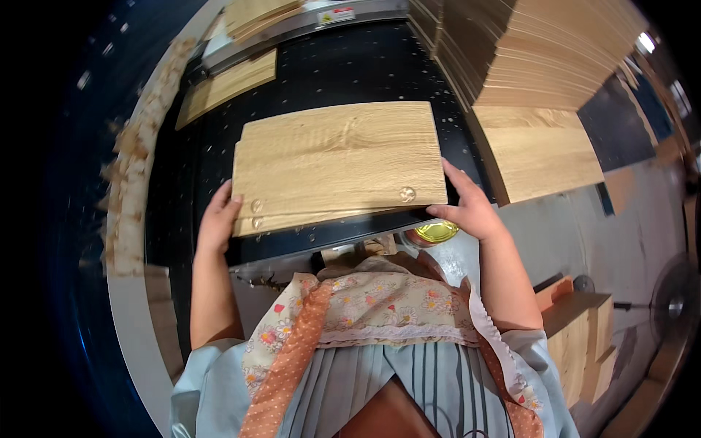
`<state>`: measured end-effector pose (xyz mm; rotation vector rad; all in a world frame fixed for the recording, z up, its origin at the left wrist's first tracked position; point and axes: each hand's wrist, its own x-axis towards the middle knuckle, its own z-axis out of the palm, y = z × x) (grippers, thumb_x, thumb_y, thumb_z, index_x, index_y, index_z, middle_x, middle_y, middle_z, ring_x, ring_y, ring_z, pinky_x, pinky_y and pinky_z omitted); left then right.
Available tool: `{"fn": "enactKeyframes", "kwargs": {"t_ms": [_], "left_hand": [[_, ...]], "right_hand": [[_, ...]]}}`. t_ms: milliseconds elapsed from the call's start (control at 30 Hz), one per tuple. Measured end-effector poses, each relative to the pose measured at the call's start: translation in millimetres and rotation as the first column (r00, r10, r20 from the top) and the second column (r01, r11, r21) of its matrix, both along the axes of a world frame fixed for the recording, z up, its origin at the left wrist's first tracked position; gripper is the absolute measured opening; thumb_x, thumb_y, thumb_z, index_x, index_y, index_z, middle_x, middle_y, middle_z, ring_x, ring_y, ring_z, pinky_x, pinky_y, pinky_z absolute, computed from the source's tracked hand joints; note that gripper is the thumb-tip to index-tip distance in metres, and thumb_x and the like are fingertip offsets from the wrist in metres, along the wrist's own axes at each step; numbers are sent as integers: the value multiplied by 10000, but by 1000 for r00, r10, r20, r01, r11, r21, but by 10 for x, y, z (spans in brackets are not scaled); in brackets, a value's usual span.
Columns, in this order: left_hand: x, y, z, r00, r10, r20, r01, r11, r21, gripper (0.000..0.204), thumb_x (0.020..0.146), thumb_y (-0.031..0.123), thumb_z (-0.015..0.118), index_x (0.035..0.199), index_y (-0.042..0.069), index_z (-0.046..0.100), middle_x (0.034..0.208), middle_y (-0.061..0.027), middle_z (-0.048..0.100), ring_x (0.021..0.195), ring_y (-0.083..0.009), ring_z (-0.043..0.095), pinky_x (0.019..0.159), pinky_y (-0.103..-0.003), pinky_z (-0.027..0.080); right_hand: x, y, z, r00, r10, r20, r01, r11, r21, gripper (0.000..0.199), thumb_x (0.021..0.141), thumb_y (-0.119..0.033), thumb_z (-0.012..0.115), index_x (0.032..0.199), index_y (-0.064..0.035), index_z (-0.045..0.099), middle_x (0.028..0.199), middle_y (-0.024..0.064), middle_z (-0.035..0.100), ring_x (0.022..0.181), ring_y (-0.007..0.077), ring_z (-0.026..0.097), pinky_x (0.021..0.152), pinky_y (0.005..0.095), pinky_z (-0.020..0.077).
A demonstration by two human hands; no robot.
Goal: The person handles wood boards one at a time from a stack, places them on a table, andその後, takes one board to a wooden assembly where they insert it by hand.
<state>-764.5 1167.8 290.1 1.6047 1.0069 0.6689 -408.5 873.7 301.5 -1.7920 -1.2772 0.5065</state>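
Note:
Two light wood-grain boards [339, 157] lie one over the other in front of me, slightly out of line, at the near edge of a black work surface. Round recesses show near their front edge, at the left and right corners. My left hand [218, 219] grips the left end, thumb on top and fingers at the side. On the right end, my right hand [467, 206] is closed round the corner, its thumb along the front edge and its fingers up the side. The undersides of the boards are hidden.
A tall stack of boards [555, 51] rises at the right, beside a flat wood-grain board [540, 150]. Another board [230, 86] lies at the far left of the black surface [350, 66]. Below the front edge stands a tin with a gold top [437, 232].

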Motion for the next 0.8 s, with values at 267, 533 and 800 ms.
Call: {"fn": "enactKeyframes", "kwargs": {"t_ms": [267, 533, 800], "left_hand": [[57, -411, -108, 940, 145, 309, -135, 989, -53, 458, 901, 49, 437, 1342, -22, 337, 1267, -130, 486, 1145, -182, 473, 971, -284, 355], [71, -512, -23, 951, 120, 284, -115, 993, -34, 461, 899, 64, 399, 1345, -19, 317, 1307, -142, 443, 1211, -197, 410, 1031, -306, 279], [31, -521, -97, 909, 126, 398, -100, 991, -85, 461, 844, -7, 388, 1302, -23, 343, 1311, -156, 440, 1226, -214, 411, 1038, -325, 291]], "right_hand": [[77, 137, 42, 992, 87, -95, -95, 992, -86, 811, 714, -185, 751, 1387, -63, 314, 1316, 191, 450, 1270, 319, 365, 1060, 383, 261], [83, 143, 12, 981, 175, -81, -180, 981, -65, 771, 812, -322, 652, 1404, -39, 247, 1346, 196, 425, 1312, 307, 320, 1100, 438, 124], [-6, 222, -179, 995, 55, -82, -57, 998, -17, 708, 883, -390, 524, 1388, 14, 235, 1327, 233, 423, 1288, 338, 348, 1097, 452, 121]]}}
